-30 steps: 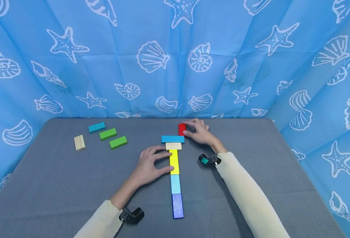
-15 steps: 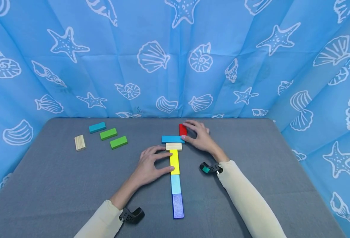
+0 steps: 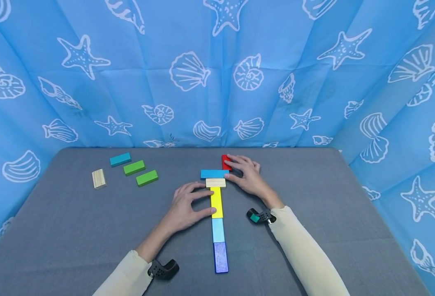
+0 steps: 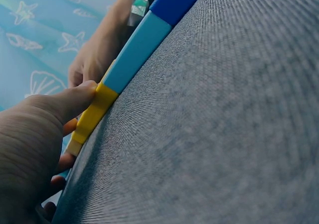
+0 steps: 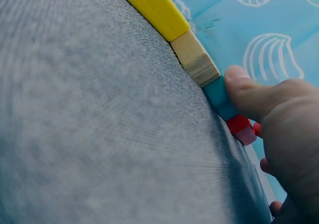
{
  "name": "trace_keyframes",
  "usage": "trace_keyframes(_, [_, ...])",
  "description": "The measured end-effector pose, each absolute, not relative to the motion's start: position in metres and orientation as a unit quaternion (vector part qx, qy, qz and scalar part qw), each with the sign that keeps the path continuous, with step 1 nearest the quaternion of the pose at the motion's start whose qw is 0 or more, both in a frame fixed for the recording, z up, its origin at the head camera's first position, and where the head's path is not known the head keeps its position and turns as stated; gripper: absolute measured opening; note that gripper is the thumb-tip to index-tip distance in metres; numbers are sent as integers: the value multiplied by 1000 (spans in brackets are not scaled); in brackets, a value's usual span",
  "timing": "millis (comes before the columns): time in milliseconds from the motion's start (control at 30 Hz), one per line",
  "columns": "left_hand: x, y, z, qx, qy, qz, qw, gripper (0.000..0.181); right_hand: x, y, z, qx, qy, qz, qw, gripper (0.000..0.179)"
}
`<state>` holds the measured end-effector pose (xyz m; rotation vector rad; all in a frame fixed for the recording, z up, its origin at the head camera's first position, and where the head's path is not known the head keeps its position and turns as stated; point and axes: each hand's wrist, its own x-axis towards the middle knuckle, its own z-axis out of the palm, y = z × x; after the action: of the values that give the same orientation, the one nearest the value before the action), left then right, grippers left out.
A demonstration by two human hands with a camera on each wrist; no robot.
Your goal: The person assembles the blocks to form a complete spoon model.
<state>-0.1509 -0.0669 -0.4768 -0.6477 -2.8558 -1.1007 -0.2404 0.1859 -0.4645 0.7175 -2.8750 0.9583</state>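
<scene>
A row of wooden blocks runs up the table: dark blue (image 3: 221, 257), light blue (image 3: 218, 231), yellow (image 3: 218, 202), then a plain wood block (image 3: 215, 183) lying crosswise. Beyond it, a longer blue block (image 3: 211, 175) also lies across. From that one's right end a red block (image 3: 225, 158) points away. My left hand (image 3: 182, 209) rests its thumb and index fingertip on the yellow block. With its thumb, my right hand (image 3: 250, 176) touches the blue block's right end, while a forefinger lies at the red block's right side. In the right wrist view, that thumb (image 5: 241, 87) covers part of the blue block.
To the left lie two green blocks (image 3: 147, 178), another blue block (image 3: 120, 160) and a plain wood block (image 3: 99, 178), all apart. A grey cloth covers the table (image 3: 73, 230). Behind it hangs a blue curtain (image 3: 136, 61) printed with shells and starfish.
My right thumb has slid from the red block's side toward me, onto the crosswise blue block's end, and the hand has shifted slightly nearer. My left hand and the row look unmoved.
</scene>
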Motion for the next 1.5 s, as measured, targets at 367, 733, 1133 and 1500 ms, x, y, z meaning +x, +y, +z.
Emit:
trace_keyframes(367, [-148,-66,-476,-202,-915,-348,8,52,-240,187,-470,232,-926,299,14,56])
trace_keyframes(733, [-146,-66,-475,-208,-912,-354,12,51,-236,188,-471,244,-923,297,22,56])
trace_keyframes(1133, [-152,-82,-455,-192,-907,-374,15,56,-236,188,-470,249,-920,301,28,57])
trace_keyframes(1500, [-177,-169,-426,-134,-914,-341,171,54,-238,188,-470,253,-918,302,35,57])
